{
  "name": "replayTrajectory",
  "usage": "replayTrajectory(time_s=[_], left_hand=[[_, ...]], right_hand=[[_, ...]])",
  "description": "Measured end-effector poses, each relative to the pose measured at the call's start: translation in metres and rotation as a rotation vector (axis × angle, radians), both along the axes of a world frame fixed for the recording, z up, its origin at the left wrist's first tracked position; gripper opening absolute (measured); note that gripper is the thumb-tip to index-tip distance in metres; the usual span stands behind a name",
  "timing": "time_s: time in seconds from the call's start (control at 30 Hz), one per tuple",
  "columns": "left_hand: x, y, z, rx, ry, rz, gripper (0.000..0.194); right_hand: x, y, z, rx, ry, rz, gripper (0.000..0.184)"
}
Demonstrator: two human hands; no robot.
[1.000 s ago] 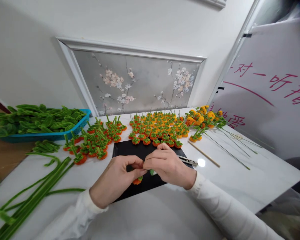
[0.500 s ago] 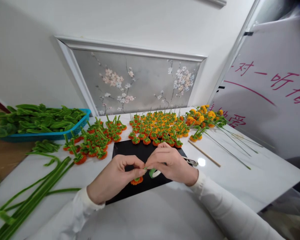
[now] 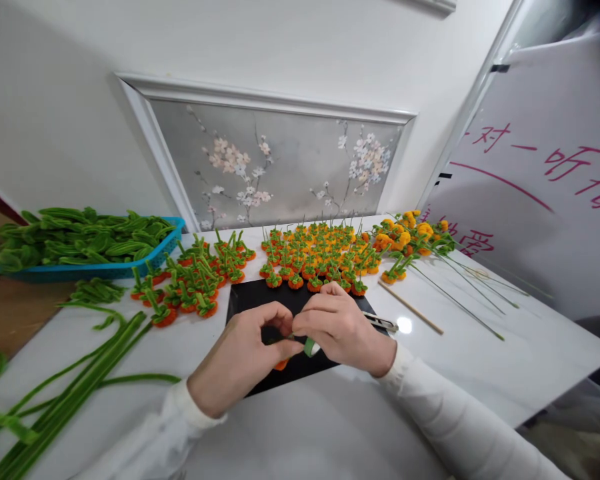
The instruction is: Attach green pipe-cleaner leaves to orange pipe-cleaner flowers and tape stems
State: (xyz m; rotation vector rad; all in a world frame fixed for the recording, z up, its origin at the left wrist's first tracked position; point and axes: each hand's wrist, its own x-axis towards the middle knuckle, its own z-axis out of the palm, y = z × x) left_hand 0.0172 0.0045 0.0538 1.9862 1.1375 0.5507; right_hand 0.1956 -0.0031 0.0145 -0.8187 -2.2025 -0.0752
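My left hand [image 3: 247, 350] is closed in a pinch on a small orange pipe-cleaner flower [image 3: 281, 364] with a green stem, held just above a black mat [image 3: 250, 300]. My right hand [image 3: 343, 330] is closed too, gripping a small roll of green tape [image 3: 309, 347] pressed against the flower's stem. The fingertips of both hands meet over the mat.
Rows of finished orange flowers [image 3: 315, 257] stand behind the mat, more at the left [image 3: 195, 280]. Yellow flowers on long stems [image 3: 415, 240] lie right. A blue basket [image 3: 130, 267] holds green leaves. Green pipe cleaners [image 3: 65, 400], a wooden stick [image 3: 410, 307] and clippers [image 3: 380, 323] lie about.
The hands have come back together and shifted slightly right; the tape roll, pulled out a little half a second ago, is now tight against the stem, and the flower is more hidden.
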Motion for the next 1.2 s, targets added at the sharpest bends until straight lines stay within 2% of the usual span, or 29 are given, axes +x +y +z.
replayTrajectory(time_s=[0.1, 0.33, 0.6, 0.73, 0.83, 0.97, 1.03, 1.2], left_hand=[[0.001, -0.003, -0.005, 0.09, -0.009, 0.048, 0.005], [-0.001, -0.005, -0.003, 0.193, 0.082, 0.018, 0.015], [-0.004, -0.002, -0.006, 0.152, 0.052, -0.051, 0.033], [-0.009, 0.002, -0.002, 0.149, 0.081, -0.088, 0.039], [-0.008, 0.002, 0.002, 0.207, 0.169, -0.037, 0.037], [-0.003, -0.004, 0.003, 0.281, 0.288, 0.034, 0.017], [-0.002, -0.004, 0.001, 0.323, 0.297, 0.048, 0.016], [-0.005, 0.001, -0.007, 0.244, 0.307, 0.017, 0.022]], right_hand=[[-0.001, -0.001, -0.001, 0.018, -0.012, -0.008, 0.021], [0.0, 0.0, -0.002, 0.012, -0.044, -0.01, 0.021], [0.002, 0.002, -0.004, -0.052, 0.033, 0.023, 0.023], [0.003, 0.002, -0.006, -0.059, 0.073, 0.023, 0.02], [0.003, 0.002, -0.005, -0.072, 0.103, 0.013, 0.018], [-0.001, 0.001, -0.005, -0.083, 0.088, 0.012, 0.017], [-0.003, 0.0, -0.005, -0.077, 0.066, 0.008, 0.017], [-0.004, 0.002, -0.009, -0.031, -0.031, 0.002, 0.016]])
